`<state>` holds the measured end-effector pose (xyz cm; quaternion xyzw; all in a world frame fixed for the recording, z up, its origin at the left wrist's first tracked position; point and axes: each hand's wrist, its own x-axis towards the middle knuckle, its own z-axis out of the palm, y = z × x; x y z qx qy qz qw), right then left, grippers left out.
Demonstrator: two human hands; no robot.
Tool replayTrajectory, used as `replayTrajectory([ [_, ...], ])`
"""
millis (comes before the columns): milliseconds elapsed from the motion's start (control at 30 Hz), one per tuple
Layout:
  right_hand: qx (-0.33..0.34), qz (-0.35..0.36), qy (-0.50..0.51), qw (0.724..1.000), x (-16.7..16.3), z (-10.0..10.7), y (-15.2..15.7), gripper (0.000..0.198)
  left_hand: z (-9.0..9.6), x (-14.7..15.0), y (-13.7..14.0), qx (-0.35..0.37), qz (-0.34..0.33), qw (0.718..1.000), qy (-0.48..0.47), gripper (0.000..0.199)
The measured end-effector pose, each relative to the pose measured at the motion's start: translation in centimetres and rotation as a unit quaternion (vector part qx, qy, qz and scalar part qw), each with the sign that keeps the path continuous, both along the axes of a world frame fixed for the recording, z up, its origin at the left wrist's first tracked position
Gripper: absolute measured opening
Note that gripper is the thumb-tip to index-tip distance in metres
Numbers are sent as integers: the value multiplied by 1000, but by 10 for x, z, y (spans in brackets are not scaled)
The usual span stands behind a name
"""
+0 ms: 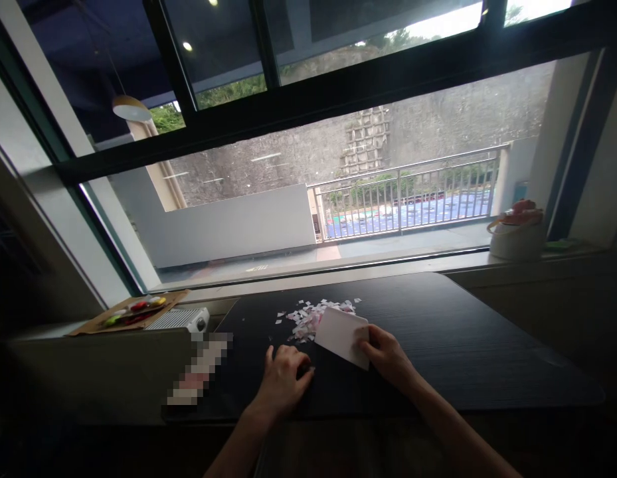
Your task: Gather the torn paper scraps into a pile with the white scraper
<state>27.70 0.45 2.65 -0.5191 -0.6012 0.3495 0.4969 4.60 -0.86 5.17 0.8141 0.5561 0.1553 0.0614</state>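
Note:
A pale card or folded sheet of paper (341, 335) is gripped by its right edge between the thumb and fingers of my right hand (388, 352). It is tilted over the near right side of a loose heap of small paper scraps (308, 320), white with some pink, and hides part of it. My left hand (285, 375) rests low over the dark table (438, 345), just in front of the heap. Its fingers are curled towards the thumb. A tiny light speck shows at the thumb tip, too small to name.
On the table's left lies a pixelated flat item (201, 372). Beyond it are a white appliance with a knob (183, 320) and a brown board (123, 312) bearing colourful pieces. A large window stands behind the table. A white bucket (517, 236) sits on the right sill.

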Motion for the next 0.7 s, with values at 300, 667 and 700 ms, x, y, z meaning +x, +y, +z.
replayTrajectory([
  [300,8,-9,-16,1000,-1,0,0,25,6,4,11,-27,-4,999,16,10],
  [667,12,6,-10,1000,-1,1,0,26,11,-6,21,-17,48,999,-10,19],
  [700,12,8,-8,1000,-1,1,0,26,11,-6,21,-18,47,999,-10,20],
])
